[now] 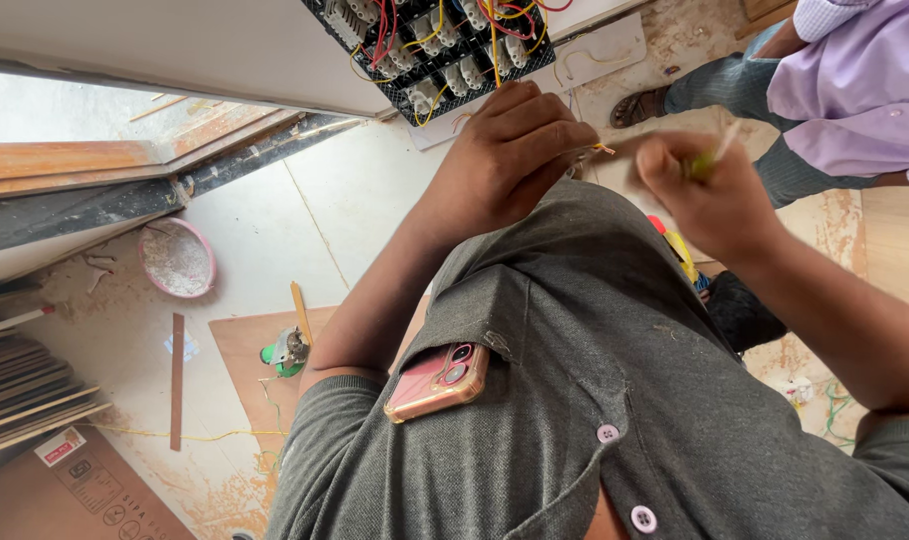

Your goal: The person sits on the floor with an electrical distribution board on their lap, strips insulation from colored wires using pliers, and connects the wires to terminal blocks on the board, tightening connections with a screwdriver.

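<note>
Pale tiled floor (315, 215) dusty with sawdust, plywood sheet (255, 345) lying on it, stacked boards (20, 385) at the left edge, daylight across everything.

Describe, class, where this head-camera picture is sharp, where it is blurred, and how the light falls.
Head view: the right hand and its thin tool are smeared by motion blur; the left hand, the grey shirt and the pink phone in its pocket are crisp; soft, even daylight, no hard shadows; the pale panel at top left looks nearly washed out.
</note>
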